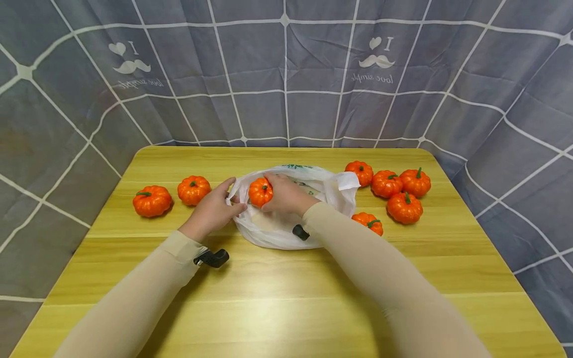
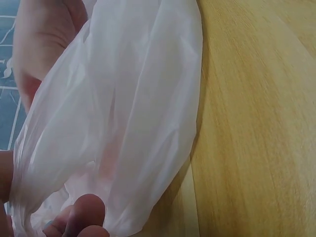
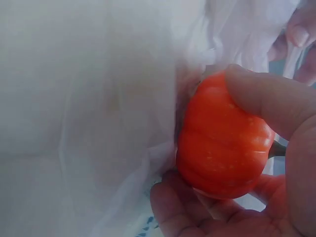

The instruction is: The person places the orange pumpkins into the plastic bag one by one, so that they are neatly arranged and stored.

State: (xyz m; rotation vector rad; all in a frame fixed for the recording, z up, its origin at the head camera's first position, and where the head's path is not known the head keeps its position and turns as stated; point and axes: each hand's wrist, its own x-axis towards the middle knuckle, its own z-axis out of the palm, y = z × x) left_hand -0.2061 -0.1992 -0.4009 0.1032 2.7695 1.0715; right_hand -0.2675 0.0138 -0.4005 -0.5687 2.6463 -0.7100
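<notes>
A white plastic bag (image 1: 268,239) with green print lies with its mouth spread at the table's middle. My right hand (image 1: 288,195) grips a small orange pumpkin (image 1: 258,194) inside the bag's mouth. Thumb and fingers curl round this pumpkin (image 3: 222,143) in the right wrist view, its dark stem facing the palm. At the bag's left rim my left hand (image 1: 214,210) holds the thin plastic. Close up in the left wrist view, the bag (image 2: 143,89) runs between the left thumb and fingers. The bag's bottom is hidden.
Left of the bag sit two pumpkins, one outer (image 1: 152,201) and one nearer (image 1: 193,190). Several more, among them a front one (image 1: 405,208), cluster at the right. Another pumpkin (image 1: 368,223) sits against the bag's right side, partly covered by the right sleeve. A grey curtain (image 1: 318,114) hangs behind the table.
</notes>
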